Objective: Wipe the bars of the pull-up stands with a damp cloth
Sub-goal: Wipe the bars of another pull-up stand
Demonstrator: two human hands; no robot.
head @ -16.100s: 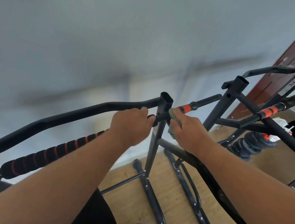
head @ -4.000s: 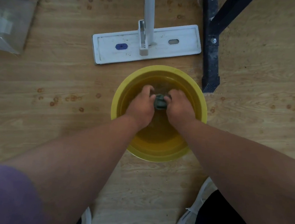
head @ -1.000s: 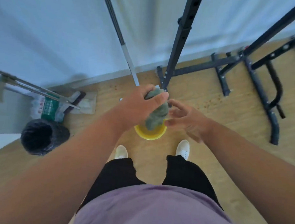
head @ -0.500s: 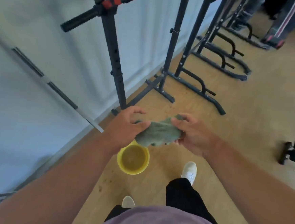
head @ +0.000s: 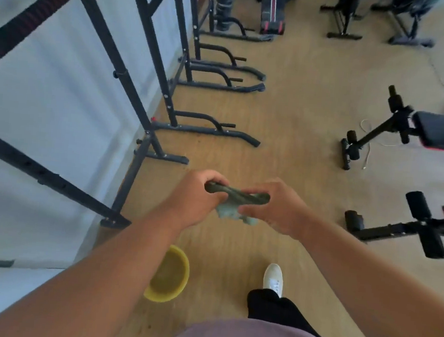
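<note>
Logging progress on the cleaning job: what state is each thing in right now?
cloth: twisted, stretched between both hands
left hand: grips one cloth end
right hand: grips the other end
yellow basin: on the floor, holding murky water
pull-up stands: upright along the wall, untouched

A grey-green cloth (head: 235, 200) is held twisted and bunched in mid-air above the wooden floor. Black pull-up stands (head: 155, 56) are lined up along the white wall, upright, with curved feet on the floor.
</note>
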